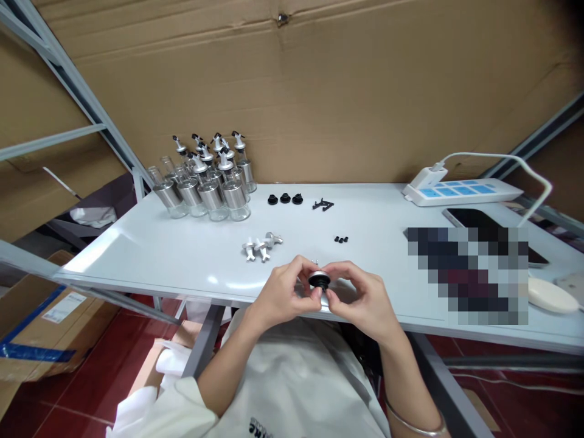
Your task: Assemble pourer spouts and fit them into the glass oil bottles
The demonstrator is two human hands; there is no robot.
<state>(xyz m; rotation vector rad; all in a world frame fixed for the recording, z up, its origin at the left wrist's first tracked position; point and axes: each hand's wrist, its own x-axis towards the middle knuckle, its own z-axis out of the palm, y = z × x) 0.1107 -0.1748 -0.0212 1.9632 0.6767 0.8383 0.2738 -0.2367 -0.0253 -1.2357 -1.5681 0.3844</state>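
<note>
Between my left hand and my right hand is a pourer spout, its silver rim uppermost and a black stopper below. Fingers and thumbs of both hands pinch it over the table's front part. Beyond my left hand lie several silver spout tops. Farther back sit three black stoppers in a row, with a small pile of black levers to their right. Tiny black caps lie past my right hand.
Glass bottles with steel sleeves, several topped with spouts, stand at the back left of the white table. On the right are a power strip with a plugged-in charger, a phone, a blurred-out patch and a white oval object.
</note>
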